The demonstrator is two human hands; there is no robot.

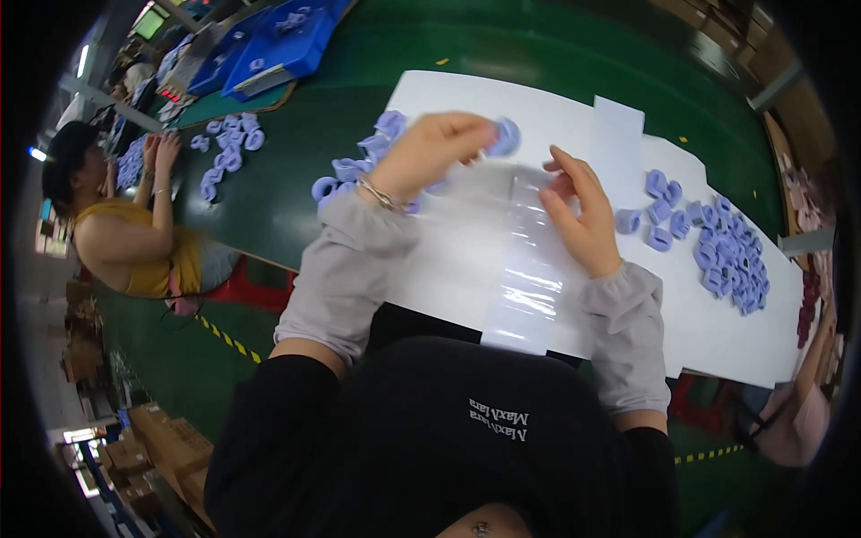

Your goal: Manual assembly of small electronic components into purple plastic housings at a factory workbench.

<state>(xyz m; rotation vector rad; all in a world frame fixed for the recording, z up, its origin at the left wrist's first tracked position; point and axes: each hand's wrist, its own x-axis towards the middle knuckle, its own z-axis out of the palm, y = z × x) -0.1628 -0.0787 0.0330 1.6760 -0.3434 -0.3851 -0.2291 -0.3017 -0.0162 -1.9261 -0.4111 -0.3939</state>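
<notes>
My left hand (426, 154) is raised over the white sheet, thumb and fingers pinched on a small lavender ring-shaped piece (507, 136). The piece is slightly blurred. To its right, my right hand (585, 215) has its fingers apart and holds nothing that I can see. A strip of clear, shiny plastic film (529, 282) lies between my forearms, running toward the sheet's near edge; the right fingertips are close to its far end, and I cannot tell whether they touch. More lavender pieces (348, 169) lie beside and partly behind my left wrist.
White sheets (448, 242) cover the green table (269, 202). A larger heap of lavender pieces (731, 255) is at the right. Blue trays (278, 49) stand at the far left. A person in yellow (134, 238) sits at left; another person's arm (812, 345) shows at the right edge.
</notes>
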